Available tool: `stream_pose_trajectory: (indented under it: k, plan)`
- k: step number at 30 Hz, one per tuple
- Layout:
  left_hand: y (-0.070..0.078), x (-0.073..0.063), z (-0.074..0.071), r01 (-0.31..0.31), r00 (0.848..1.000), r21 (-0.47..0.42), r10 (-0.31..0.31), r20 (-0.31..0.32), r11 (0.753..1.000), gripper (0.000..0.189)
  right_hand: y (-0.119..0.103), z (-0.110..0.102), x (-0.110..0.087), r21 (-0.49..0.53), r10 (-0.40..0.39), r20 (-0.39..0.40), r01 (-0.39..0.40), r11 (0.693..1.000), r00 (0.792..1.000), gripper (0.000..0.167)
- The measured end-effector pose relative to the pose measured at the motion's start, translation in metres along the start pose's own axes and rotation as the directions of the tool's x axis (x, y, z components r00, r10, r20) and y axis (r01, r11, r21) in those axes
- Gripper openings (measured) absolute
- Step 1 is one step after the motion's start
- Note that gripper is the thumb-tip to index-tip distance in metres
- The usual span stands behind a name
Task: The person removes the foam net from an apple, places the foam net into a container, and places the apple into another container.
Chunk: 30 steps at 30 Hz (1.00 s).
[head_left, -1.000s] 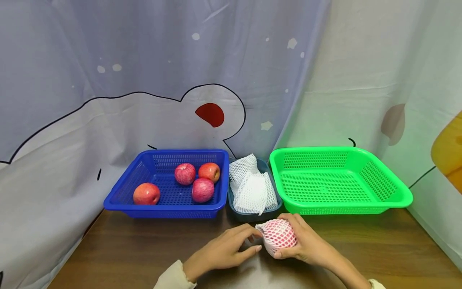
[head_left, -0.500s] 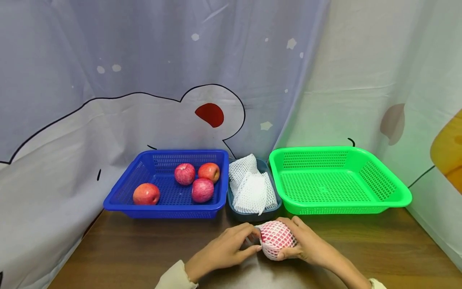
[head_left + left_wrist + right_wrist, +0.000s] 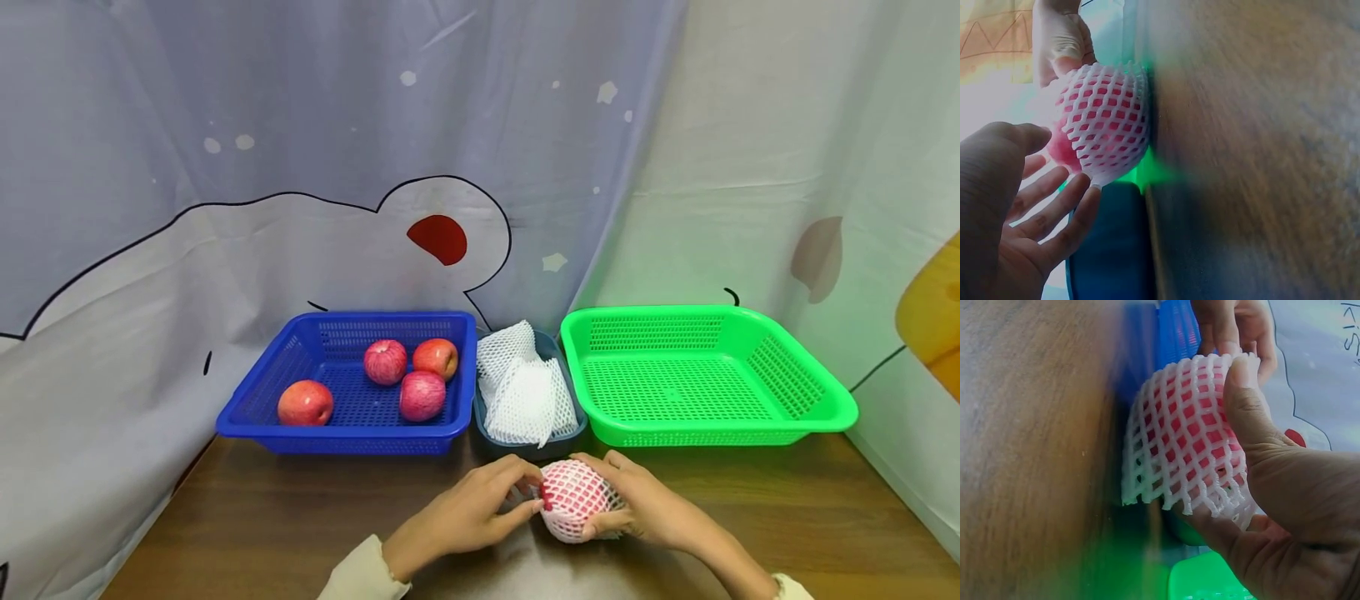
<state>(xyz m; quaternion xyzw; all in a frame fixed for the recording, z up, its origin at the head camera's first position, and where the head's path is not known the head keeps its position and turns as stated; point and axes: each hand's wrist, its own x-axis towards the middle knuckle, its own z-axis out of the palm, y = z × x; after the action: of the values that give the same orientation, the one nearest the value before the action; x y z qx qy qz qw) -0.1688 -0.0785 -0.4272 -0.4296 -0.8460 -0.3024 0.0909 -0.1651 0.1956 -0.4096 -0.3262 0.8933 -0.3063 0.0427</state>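
Observation:
A red apple [image 3: 1062,149] sits inside a white foam net sleeve [image 3: 573,500], close over the wooden table. My right hand [image 3: 652,508] grips the sleeved apple from the right, thumb in front and fingers behind. In the right wrist view the sleeve's loose edge flares past the apple toward that palm. My left hand [image 3: 472,510] is at the apple's other end, thumb and fingers spread and nearly straight. Its fingertips [image 3: 1079,181] are right at the sleeve's rim, where a patch of bare red skin shows in the left wrist view.
A blue basket [image 3: 345,432] with several bare apples [image 3: 422,395] stands at the back left. Beside it a small dark blue basket [image 3: 525,452] holds white foam nets [image 3: 525,396]. A green basket [image 3: 675,392] stands at the back right, against the curtain [image 3: 720,183].
The sleeve's left end has drawn back to the right, baring some apple skin, and its loose edge now shows by the right palm. The apple has shifted slightly toward the person.

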Motion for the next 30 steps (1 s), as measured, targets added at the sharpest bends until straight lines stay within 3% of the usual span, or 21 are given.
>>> stream_pose_trajectory:
  k: [9,30]
  plan:
    - [0.0,0.002,-0.0004,-0.024,0.999,0.007,0.025,-0.02,1.0,0.028,0.0011,-0.0052,-0.0026,-0.003,-0.08,0.004,0.08,0.997,0.997,0.081]
    - [0.0003,0.0033,-0.005,-0.042,0.999,0.042,0.041,0.018,0.998,0.041,0.0046,-0.0101,-0.0022,0.0,-0.043,-0.049,0.043,0.999,0.998,0.06]
